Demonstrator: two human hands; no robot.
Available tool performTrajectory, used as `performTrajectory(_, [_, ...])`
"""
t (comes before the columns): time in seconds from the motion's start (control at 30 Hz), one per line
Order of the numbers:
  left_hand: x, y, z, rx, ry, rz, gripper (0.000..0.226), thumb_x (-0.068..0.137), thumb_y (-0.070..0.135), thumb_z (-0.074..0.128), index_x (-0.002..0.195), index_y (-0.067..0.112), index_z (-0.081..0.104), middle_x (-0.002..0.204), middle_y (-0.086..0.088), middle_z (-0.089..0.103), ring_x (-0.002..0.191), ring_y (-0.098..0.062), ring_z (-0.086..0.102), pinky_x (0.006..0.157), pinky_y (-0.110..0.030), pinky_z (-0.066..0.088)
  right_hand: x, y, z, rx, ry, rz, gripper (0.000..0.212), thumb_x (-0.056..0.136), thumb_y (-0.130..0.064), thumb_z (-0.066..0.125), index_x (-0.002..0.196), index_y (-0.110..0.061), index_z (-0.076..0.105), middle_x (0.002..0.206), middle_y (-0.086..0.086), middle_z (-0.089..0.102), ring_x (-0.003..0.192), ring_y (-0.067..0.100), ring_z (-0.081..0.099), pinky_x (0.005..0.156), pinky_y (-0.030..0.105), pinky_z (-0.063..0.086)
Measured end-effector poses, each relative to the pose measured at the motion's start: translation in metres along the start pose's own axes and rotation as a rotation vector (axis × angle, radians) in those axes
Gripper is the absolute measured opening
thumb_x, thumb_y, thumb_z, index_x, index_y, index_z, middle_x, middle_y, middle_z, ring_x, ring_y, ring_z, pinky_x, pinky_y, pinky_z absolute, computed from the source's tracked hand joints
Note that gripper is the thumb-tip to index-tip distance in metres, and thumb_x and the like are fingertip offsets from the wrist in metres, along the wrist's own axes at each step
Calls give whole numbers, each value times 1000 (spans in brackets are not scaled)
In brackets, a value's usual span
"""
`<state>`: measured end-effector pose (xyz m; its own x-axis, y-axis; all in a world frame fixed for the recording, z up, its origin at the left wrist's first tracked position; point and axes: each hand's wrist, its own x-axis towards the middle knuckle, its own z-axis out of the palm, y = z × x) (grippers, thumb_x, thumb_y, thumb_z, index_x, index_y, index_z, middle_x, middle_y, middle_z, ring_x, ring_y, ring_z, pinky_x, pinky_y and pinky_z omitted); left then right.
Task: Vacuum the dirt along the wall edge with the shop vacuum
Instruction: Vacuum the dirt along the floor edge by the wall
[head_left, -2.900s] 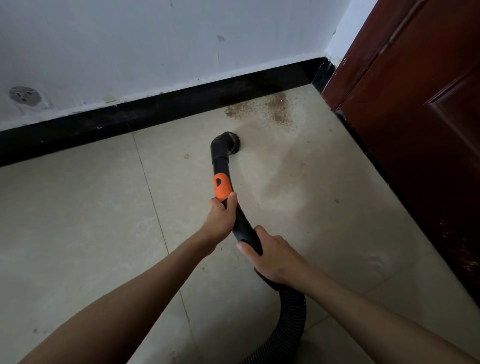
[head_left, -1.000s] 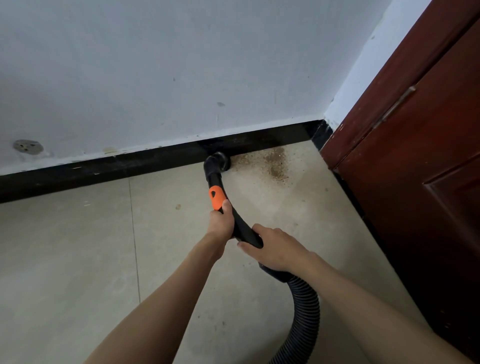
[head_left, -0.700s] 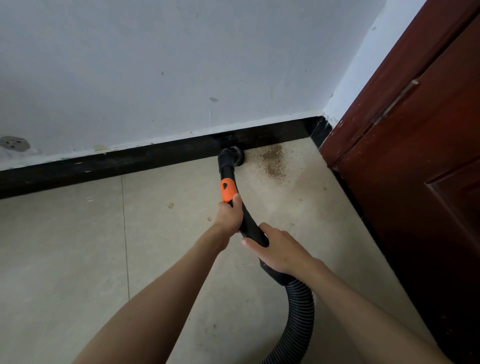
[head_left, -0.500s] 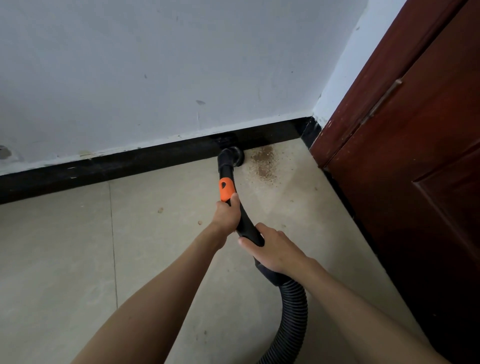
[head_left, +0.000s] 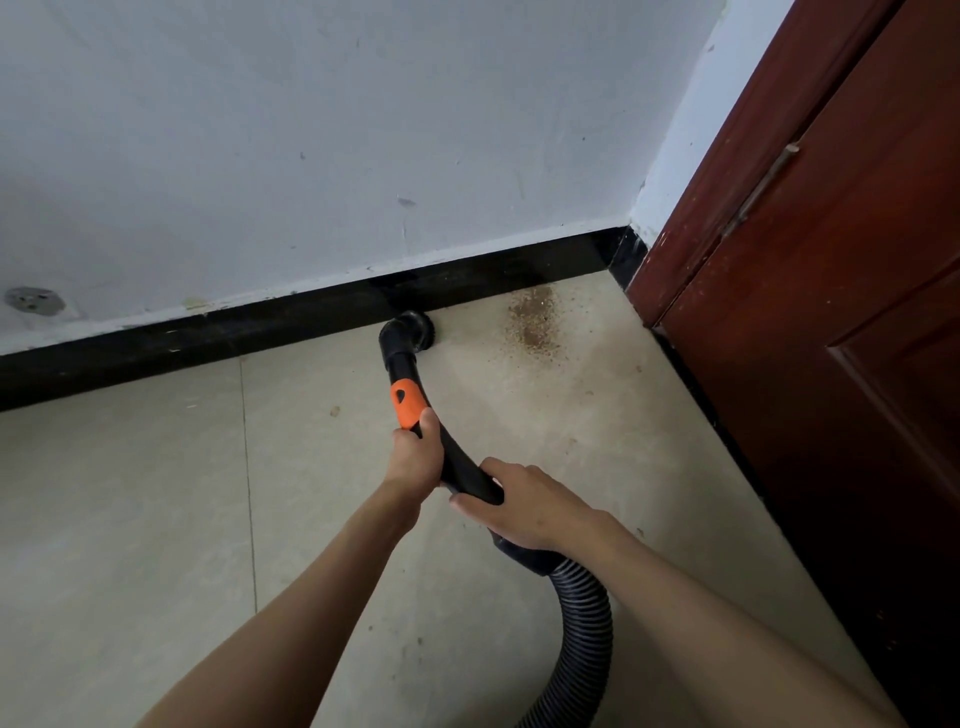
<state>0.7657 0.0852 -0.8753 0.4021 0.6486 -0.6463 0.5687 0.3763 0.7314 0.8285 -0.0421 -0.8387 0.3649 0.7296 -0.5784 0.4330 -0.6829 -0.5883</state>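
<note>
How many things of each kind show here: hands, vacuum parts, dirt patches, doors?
Hands: 2, left hand and right hand, both gripping the wand
Vacuum parts: 3, nozzle, wand, hose
Dirt patches: 1, dirt
Doors: 1, door
Total: 7

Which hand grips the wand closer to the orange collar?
The left hand, its thumb touching the orange collar on the black vacuum wand; the right hand grips lower, nearer the ribbed hose.

both bare forearms reach up from the bottom edge toward the frame's centre. the left hand (head_left: 415, 457) is curled round the vacuum wand (head_left: 457, 462), thumb uppermost. the right hand (head_left: 530, 506), just below and right of it, wraps the same wand, knuckles up.
</note>
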Motion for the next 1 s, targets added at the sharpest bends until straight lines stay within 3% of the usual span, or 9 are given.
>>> performTrajectory(0.13, [-11, -1, 10, 27, -51, 3, 47, 100, 41, 31, 118, -1, 38, 95, -11, 55, 90, -25, 57, 82, -39, 51, -13, 15, 2, 50, 4, 26, 38, 89, -58, 50, 99, -21, 50, 81, -1, 64, 75, 19, 64, 72, 34, 52])
performTrajectory(0.23, [-17, 5, 23, 74, -98, 27, 35, 100, 40, 31, 101, 5, 37, 90, -9, 51, 84, -23, 54, 86, -41, 50, -20, 26, 3, 117, 47, 50, 32, 88, -58, 51, 89, -26, 48, 80, -2, 64, 77, 19, 65, 73, 35, 52])
performTrajectory(0.3, [-18, 11, 31, 115, -122, 46, 35, 100, 40, 32, 95, 7, 40, 87, -9, 49, 75, -19, 51, 77, -37, 47, -22, 31, 1, 152, 84, 61, 30, 88, -57, 51, 84, -28, 47, 80, -2, 63, 77, 18, 64, 72, 34, 50])
performTrajectory(0.47, [-20, 16, 39, 171, -159, 46, 38, 100, 40, 32, 106, 4, 38, 79, -5, 47, 69, -16, 48, 62, -30, 42, -27, 36, 1, 162, 130, 80, 29, 89, -58, 51, 86, -28, 48, 79, -3, 62, 77, 18, 64, 72, 35, 51])
performTrajectory(0.63, [-27, 9, 29, 136, -125, 56, 38, 99, 41, 33, 110, 4, 37, 83, -5, 49, 72, -15, 51, 65, -29, 46, -30, 29, 4, 217, 71, 71, 33, 88, -57, 52, 93, -24, 51, 81, -1, 63, 73, 16, 63, 72, 36, 52])
performTrajectory(0.8, [-39, -5, 16, 78, -100, 29, 37, 99, 41, 34, 109, 5, 36, 89, -8, 51, 79, -18, 54, 82, -38, 50, -38, 23, 14, 181, 13, 57, 36, 89, -56, 51, 101, -22, 51, 79, -3, 62, 69, 13, 60, 68, 30, 49])
performTrajectory(1.0, [-48, -2, 31, 158, -185, 3, 42, 100, 42, 31, 117, 4, 35, 85, -6, 49, 73, -16, 52, 66, -29, 45, -52, 38, 18, 215, 64, 80, 31, 90, -55, 52, 92, -24, 50, 77, -1, 61, 67, 14, 59, 64, 29, 46])
